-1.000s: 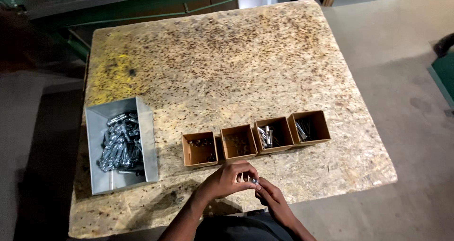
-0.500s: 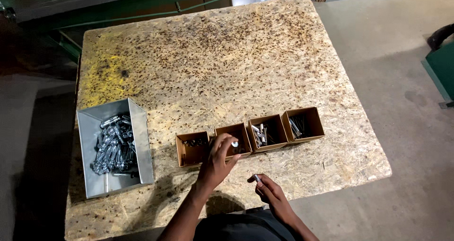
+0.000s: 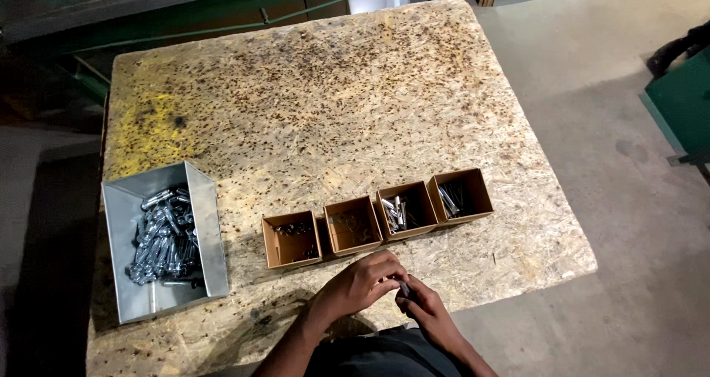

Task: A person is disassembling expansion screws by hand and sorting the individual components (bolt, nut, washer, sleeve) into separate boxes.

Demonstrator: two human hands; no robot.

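Pinching a small metal part [image 3: 404,288], both hands' fingers [image 3: 384,277] meet above rough chipboard [image 3: 333,111].

The far half of the chipboard table [image 3: 318,103] lies open. Nearer, four small cardboard boxes [image 3: 377,222] stand in a row just beyond the hands, blocking a low reach forward. The grey metal bin [image 3: 203,229] walls off the near left; bare board separates bin and boxes.

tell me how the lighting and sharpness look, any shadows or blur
Head view: even light on the table; dark shadow on the floor at the left; the metal bin glints faintly; the left hand and right hand look slightly soft, and what they hold is too small to tell.
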